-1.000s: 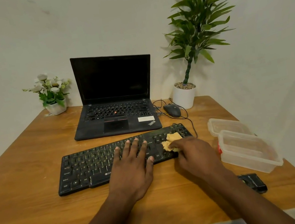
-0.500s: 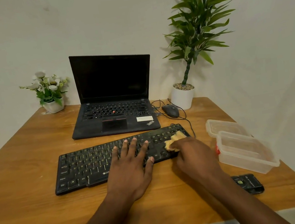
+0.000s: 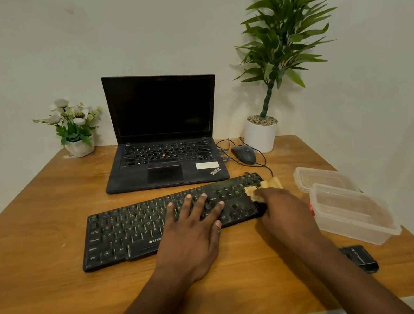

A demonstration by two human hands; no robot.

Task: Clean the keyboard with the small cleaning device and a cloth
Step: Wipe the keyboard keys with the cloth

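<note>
A black keyboard [image 3: 135,229] lies on the wooden table [image 3: 47,307] in front of the laptop. My left hand [image 3: 194,235] rests flat on its middle keys with the fingers spread. My right hand [image 3: 284,215] is at the keyboard's right end and holds a yellow cloth [image 3: 260,189] against the far right keys; part of the cloth sticks out past the keyboard's edge. A small black device [image 3: 358,259] lies on the table at the right, behind my right forearm.
An open black laptop [image 3: 165,142] stands behind the keyboard, with a mouse [image 3: 243,154] and cable beside it. Two clear plastic containers [image 3: 345,205] sit at the right. A potted plant [image 3: 262,131] and a small flower pot [image 3: 79,145] stand at the back.
My right hand has slid the cloth to the right, from the number-pad area to the keyboard's right edge. My left hand stays on the keys.
</note>
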